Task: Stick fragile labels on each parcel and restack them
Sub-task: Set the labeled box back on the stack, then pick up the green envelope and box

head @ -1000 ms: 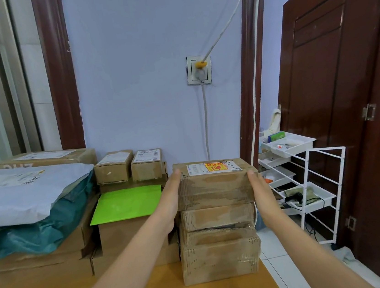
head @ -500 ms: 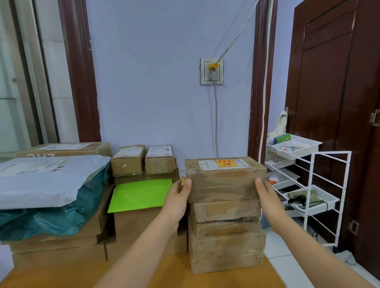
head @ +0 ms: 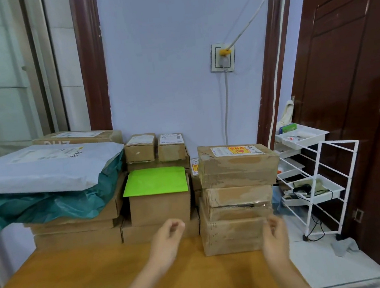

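Both hands (head: pixel 166 241) (head: pixel 275 236) off the parcel stack (head: pixel 237 195) since before, loosely open, white rack (head: pixel 317 176) alongside.

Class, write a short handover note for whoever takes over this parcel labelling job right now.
Left hand: free, fingers loosely curled, above the table.
Right hand: free, by the bottom box of the right stack.
Done: top box carries a fragile label and sits on that stack.
Left: the two small boxes at the back show shipping labels only; the other parcels' labels cannot be judged.
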Tool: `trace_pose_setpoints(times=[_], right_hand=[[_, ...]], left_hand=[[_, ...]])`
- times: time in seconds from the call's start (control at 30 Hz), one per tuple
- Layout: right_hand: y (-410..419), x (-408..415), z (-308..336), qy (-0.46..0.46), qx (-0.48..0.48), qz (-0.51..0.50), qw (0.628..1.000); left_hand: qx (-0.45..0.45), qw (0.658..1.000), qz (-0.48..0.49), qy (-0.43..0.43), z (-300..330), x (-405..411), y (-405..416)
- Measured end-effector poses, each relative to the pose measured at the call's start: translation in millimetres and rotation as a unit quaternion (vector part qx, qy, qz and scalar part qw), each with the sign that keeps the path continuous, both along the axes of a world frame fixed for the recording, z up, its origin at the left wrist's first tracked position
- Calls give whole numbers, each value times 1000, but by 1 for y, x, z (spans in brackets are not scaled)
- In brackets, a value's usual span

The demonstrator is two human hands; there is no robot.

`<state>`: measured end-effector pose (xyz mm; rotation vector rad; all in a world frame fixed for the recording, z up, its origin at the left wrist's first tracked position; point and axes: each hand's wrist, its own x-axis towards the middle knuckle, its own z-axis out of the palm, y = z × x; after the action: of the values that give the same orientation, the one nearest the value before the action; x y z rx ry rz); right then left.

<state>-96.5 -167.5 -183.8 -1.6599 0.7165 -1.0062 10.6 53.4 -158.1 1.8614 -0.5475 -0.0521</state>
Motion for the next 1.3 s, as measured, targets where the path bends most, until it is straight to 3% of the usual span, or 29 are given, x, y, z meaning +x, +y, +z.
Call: trace_pose_setpoints(times=[0.2,0.37,0.53,0.7,0.87,1.07,1.3], right_hand=[[51,9,-34,81,-43,112,989],[89,35,-29,160,-163,197,953],[113,62,-1,152,-224,239,932],[124,86,32,86,-248,213,941],[125,101,60,74,-233,158,957],[128,112,78,90,-205,136,965],[124,120,83,135,-36,204,969]], left_hand=[[54,997,25,46,-49,1,24],[47,995,56,62,-57,3,32],[9,996,87,35,-29,15,34],[-36,984,171,-27,8,37,35],[-71,976,204,-19,33,48,38],[-50,973,218,57,46,63,36],[-99,974,172,107,50,75,38]])
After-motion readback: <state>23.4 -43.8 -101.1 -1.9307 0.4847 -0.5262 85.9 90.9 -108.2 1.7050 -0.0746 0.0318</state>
